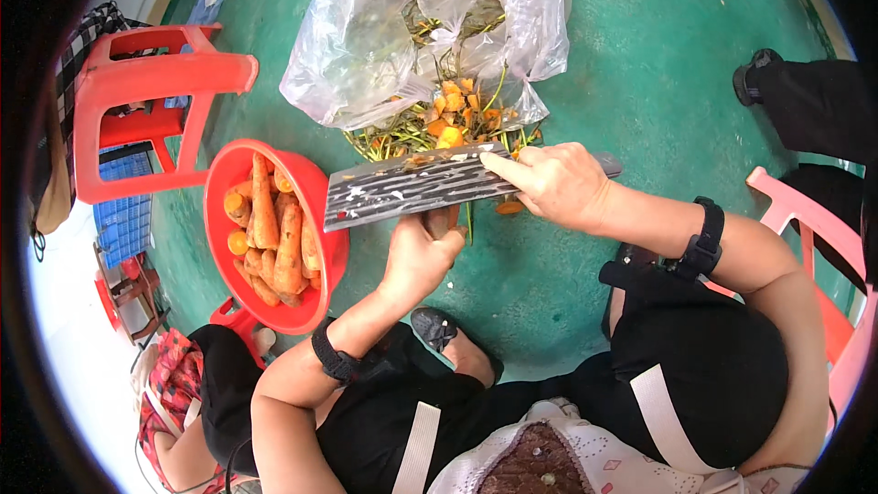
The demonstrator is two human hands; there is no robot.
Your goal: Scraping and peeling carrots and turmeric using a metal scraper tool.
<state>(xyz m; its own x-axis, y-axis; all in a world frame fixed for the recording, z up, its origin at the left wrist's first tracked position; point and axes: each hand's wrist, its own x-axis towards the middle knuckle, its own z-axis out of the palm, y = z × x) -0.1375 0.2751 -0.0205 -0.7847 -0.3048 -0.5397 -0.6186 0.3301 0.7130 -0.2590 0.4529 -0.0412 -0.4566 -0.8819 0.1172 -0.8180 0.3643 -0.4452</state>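
A wide cleaver (416, 187) with dark, streaked blade and bits of peel on it lies across the middle of the view. My right hand (560, 185) is closed round it near the handle, index finger stretched along the blade. Just below the blade, my left hand (416, 256) is closed on a carrot (453, 215); most of that carrot is hidden by blade and fingers. Beyond the blade, orange carrot tops and green stems (453, 119) spill from the mouth of a clear plastic bag (343, 50). Left of my hands, a red basin (331, 288) holds several whole carrots (274, 220).
Red plastic stools (91, 142) stand at the left, near a blue crate (123, 206). A pink chair (809, 215) is at the right. Another person's dark shoe (754, 76) rests on the green floor (658, 55). Someone in red patterned clothing (178, 370) sits at lower left.
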